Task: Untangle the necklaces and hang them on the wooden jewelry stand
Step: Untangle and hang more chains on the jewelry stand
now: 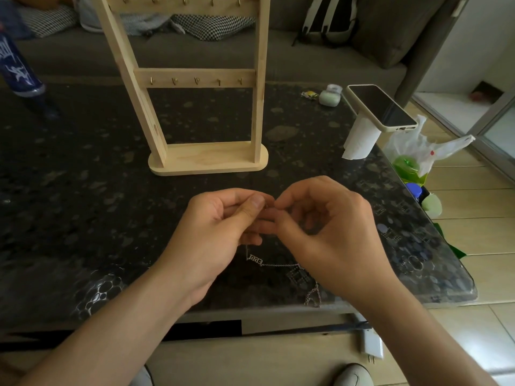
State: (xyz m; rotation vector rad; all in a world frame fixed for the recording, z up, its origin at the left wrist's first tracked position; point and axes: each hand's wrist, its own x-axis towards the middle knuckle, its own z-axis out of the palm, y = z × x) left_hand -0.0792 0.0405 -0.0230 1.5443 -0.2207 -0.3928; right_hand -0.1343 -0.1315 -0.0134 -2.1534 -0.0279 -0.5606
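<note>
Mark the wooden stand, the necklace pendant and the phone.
wooden stand (211,162): head view, on its flat base.
necklace pendant (255,258): head view, on the lettered bar.
phone (381,105): head view, on its dark screen.

The wooden jewelry stand (207,160) at upper centre was pale bare wood, matt, with faint grain showing on its base. Its small hooks (196,80) were brass-coloured metal with a dull shine. The table top (83,190) was dark, speckled and glossy, catching reflections at lower left. The necklace (278,264) at lower centre was fine silvery metal chain. At right, the phone (381,107) had a glossy black screen in a matt pale case. The roll (361,137) under it was soft white paper, and the bag (434,149) beside it was thin, crinkled plastic. The sofa (306,59) along the top was grey woven cloth.
</note>
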